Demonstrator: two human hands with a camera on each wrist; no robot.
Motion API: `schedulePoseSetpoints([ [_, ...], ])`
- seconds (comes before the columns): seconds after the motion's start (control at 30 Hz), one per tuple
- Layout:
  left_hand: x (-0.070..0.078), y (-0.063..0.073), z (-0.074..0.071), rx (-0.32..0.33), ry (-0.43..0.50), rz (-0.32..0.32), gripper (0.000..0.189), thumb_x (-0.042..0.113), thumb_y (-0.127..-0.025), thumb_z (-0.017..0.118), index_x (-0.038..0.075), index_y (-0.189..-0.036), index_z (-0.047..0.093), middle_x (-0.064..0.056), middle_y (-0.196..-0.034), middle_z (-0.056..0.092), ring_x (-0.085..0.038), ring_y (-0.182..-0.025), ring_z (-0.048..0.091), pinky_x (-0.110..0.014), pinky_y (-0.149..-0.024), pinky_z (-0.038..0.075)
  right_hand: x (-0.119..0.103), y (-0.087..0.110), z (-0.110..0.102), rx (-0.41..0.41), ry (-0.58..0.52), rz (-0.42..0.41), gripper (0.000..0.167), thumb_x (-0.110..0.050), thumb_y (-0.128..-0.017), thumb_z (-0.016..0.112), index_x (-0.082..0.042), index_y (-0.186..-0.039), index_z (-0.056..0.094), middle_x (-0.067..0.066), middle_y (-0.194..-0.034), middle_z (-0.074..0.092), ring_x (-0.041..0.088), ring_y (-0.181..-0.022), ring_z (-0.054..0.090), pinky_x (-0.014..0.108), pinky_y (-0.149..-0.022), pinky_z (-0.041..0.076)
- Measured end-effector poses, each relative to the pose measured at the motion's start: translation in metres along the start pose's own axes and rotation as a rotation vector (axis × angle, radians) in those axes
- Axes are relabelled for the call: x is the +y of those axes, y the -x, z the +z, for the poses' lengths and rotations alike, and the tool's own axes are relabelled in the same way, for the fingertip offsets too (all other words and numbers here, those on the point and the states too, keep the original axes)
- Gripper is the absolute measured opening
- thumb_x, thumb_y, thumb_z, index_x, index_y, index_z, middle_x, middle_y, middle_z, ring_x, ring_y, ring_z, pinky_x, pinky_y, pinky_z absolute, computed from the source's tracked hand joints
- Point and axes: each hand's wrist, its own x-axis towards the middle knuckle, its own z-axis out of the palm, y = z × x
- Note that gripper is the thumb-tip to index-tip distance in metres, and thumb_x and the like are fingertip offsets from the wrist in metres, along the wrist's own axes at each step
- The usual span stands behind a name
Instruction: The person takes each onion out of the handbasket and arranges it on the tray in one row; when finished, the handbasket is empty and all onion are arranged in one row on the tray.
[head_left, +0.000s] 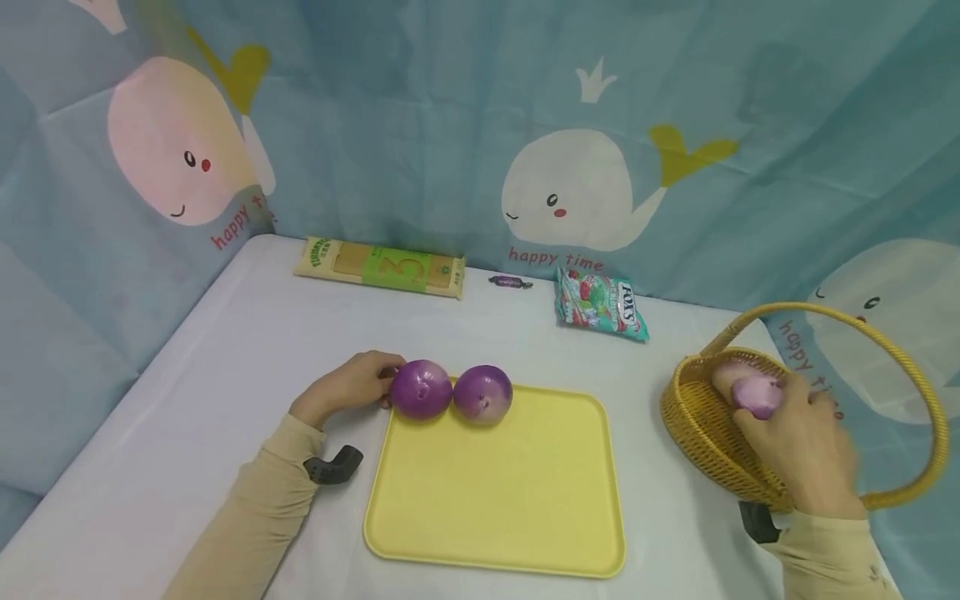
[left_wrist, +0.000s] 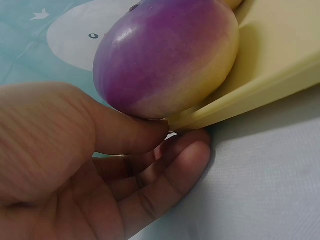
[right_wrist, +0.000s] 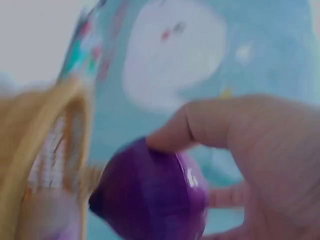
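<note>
My left hand is at the far-left corner of a yellow tray. In the left wrist view its thumb and curled fingers meet at the tray's rim, right under a purple-and-cream turnip. A second turnip sits just right of the first on the tray. At the right, my right hand grips a purple, onion-shaped vegetable with a pointed tip, over a wicker basket. Thumb and fingers lie round it. Another pale purple vegetable is inside the basket, partly hidden.
Along the back of the white table lie a flat noodle packet, a small purple-wrapped candy and a teal candy bag. The basket's tall handle arches over the right forearm. A blue whale-print curtain stands behind.
</note>
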Motion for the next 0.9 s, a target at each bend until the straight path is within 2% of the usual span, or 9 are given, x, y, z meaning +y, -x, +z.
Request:
schedulePoseSetpoints([
  [0.07,-0.001,-0.001,0.0,0.003,-0.002,0.003,0.027,-0.001,-0.095,0.047,0.0,-0.115,0.065,-0.006,-0.073,0.062,-0.016,-0.065,0.059,-0.028,-0.067,0.049,-0.023,0.004,-0.004,0.074,-0.056,-0.075,0.084,-0.035,-0.084,0.068,0.009,-0.141,0.026,0.044,-0.115,0.038,0.057,-0.08,0.053,0.056,-0.054,0.043],
  [0.2,-0.002,-0.002,0.001,0.008,-0.01,-0.008,0.027,0.0,-0.095,0.048,0.001,-0.115,0.065,-0.006,-0.073,0.062,-0.016,-0.065,0.059,-0.028,-0.068,0.049,-0.07,0.004,0.012,0.177,-0.17,-0.359,0.085,-0.021,-0.075,0.075,0.004,-0.145,0.033,0.038,-0.122,0.037,0.05,-0.083,0.056,0.061,-0.066,0.049],
  [0.3,-0.003,-0.002,0.002,0.006,0.0,-0.011,0.026,-0.001,-0.095,0.048,0.001,-0.115,0.065,-0.005,-0.074,0.062,-0.016,-0.065,0.06,-0.028,-0.068,0.049,-0.1,0.001,0.039,0.206,-0.198,-0.548,0.078,-0.015,-0.069,0.081,0.003,-0.136,0.044,0.03,-0.12,0.043,0.042,-0.084,0.06,0.057,-0.07,0.053],
  [0.37,-0.004,-0.002,0.004,0.0,0.01,-0.01,0.026,-0.001,-0.095,0.048,0.001,-0.115,0.065,-0.005,-0.075,0.062,-0.015,-0.066,0.06,-0.028,-0.068,0.049,-0.115,0.0,0.057,0.177,-0.186,-0.627,0.078,-0.016,-0.068,0.085,0.001,-0.133,0.045,0.027,-0.12,0.048,0.039,-0.09,0.062,0.054,-0.075,0.055],
  [0.5,-0.004,-0.003,0.005,-0.011,0.018,-0.011,0.026,-0.001,-0.095,0.048,0.0,-0.115,0.065,-0.005,-0.075,0.063,-0.015,-0.066,0.06,-0.027,-0.068,0.05,-0.135,0.003,0.084,0.089,-0.157,-0.697,0.085,-0.023,-0.066,0.09,-0.004,-0.136,0.045,0.019,-0.122,0.055,0.033,-0.104,0.061,0.049,-0.082,0.056],
  [0.57,-0.003,-0.003,0.005,-0.007,0.014,-0.009,0.027,-0.001,-0.095,0.048,0.0,-0.115,0.065,-0.005,-0.076,0.063,-0.015,-0.065,0.06,-0.028,-0.068,0.05,-0.14,0.005,0.092,0.05,-0.159,-0.708,0.089,-0.024,-0.065,0.091,-0.006,-0.139,0.045,0.018,-0.122,0.055,0.031,-0.104,0.06,0.047,-0.081,0.056],
  [0.73,-0.002,-0.003,0.003,0.008,-0.003,-0.011,0.027,-0.001,-0.095,0.048,0.001,-0.115,0.066,-0.005,-0.075,0.063,-0.015,-0.065,0.06,-0.028,-0.068,0.05,-0.145,0.006,0.098,-0.031,-0.176,-0.717,0.095,-0.025,-0.064,0.092,-0.009,-0.145,0.044,0.019,-0.123,0.054,0.029,-0.101,0.061,0.044,-0.085,0.055],
  [0.9,-0.002,-0.002,0.001,0.006,-0.006,-0.012,0.026,-0.001,-0.095,0.049,0.0,-0.115,0.066,-0.005,-0.074,0.063,-0.015,-0.065,0.06,-0.027,-0.068,0.05,-0.149,0.007,0.1,-0.052,-0.184,-0.722,0.096,-0.027,-0.064,0.092,-0.01,-0.145,0.044,0.019,-0.124,0.054,0.03,-0.104,0.061,0.045,-0.089,0.054],
])
